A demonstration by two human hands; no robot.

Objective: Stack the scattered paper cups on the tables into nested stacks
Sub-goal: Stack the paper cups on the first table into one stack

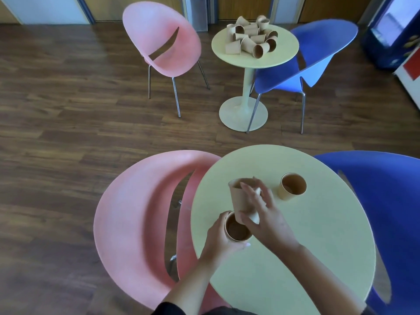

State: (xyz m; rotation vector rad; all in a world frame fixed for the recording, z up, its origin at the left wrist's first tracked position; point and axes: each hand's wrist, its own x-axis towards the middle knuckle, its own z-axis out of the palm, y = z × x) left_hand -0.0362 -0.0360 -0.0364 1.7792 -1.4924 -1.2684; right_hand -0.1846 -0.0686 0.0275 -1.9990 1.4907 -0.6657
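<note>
1. Wood floor (68,110) is filling most of the view.
2. Near worktop (295,258), round and pale yellow, is sitting bottom centre. Near pink chair (136,223) is tucking against its left edge, near blue chair (386,201) against its right.
3. Far worktop (279,51), same round type on a pedestal, is standing well apart at top centre, with the far pink chair (163,39) on its left and the far blue chair (318,53) on its right.
4. Pile of paper cups (251,37) is lying jumbled on the far worktop, most on their sides, none nested as far as I can tell.
5. Right hand (263,212) is wrapping its fingers round a tilted cup (238,196), grip holding it by the side wall, mouth pointing up and away. Its base is hovering at the rim of the lower cup; cannot tell if it is already inside.
6. Left hand (218,242) is curling round the lower cup (237,229), grip holding it upright near the left edge of the near worktop, mouth open to the camera.
7. Single cup (292,186) is standing upright and untouched on the near worktop, near the right hand, up and right of it.
</note>
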